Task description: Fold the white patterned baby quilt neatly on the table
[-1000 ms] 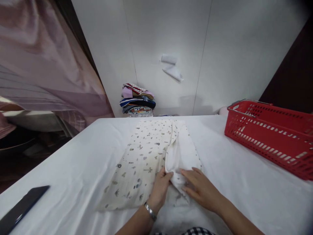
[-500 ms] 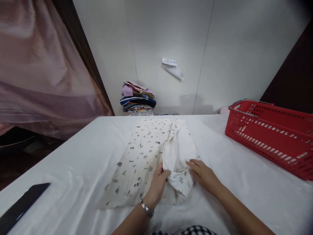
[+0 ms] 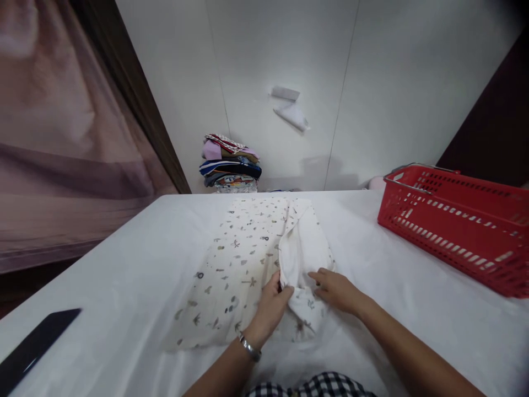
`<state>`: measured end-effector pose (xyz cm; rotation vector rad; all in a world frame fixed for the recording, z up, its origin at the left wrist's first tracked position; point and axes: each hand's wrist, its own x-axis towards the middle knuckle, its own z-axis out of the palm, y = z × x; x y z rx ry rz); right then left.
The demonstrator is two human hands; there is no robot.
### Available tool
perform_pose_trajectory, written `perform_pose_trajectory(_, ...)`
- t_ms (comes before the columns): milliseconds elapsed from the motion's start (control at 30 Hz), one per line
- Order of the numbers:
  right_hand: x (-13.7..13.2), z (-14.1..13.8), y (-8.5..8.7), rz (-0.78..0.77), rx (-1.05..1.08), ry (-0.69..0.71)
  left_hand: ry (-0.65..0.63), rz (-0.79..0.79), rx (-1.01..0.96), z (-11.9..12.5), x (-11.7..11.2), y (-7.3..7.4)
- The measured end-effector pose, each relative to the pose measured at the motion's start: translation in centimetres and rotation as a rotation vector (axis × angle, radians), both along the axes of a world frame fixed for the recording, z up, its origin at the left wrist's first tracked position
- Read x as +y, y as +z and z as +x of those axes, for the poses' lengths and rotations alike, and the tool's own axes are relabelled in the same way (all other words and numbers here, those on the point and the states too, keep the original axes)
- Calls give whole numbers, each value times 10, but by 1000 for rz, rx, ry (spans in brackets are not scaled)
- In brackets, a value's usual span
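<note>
A cream cloth with small printed figures lies flat on the white table. Its right side is folded over, showing a plain white inner face. My left hand, with a metal bracelet on the wrist, pinches the near end of that folded flap, fingers closed on the fabric. My right hand rests on the same flap just to the right, fingers bent and pressing the cloth down.
A red plastic basket stands on the table at the right. A dark flat object lies at the near left edge. A stack of folded clothes sits beyond the table's far edge against the white wall.
My right hand has drawn back to the right along the flap. My left hand has tightened its pinch on the folded edge. The view has shifted slightly.
</note>
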<state>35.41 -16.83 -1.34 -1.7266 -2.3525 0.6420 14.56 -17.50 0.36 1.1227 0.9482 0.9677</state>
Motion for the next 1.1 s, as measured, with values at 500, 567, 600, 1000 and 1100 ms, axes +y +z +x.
perform_pose_trajectory(500, -22, 4, -11, -124, 1000, -128, -270, 208, 270, 22, -22, -1)
perform_pose_trajectory(567, -23, -5, -14, -129, 1048, -123, -234, 295, 423, 29, -27, -7)
perform_pose_trajectory(600, -24, -9, -16, -115, 1068, -126, -196, 330, 467, 32, -28, -11)
perform_pose_trajectory(1000, -14, 0, -43, 246, 890, -216, -97, 367, 389, -4, -14, 8)
perform_pose_trajectory(1100, -17, 2, -45, 212, 818, -277, -96, 375, 331, -35, -17, 29)
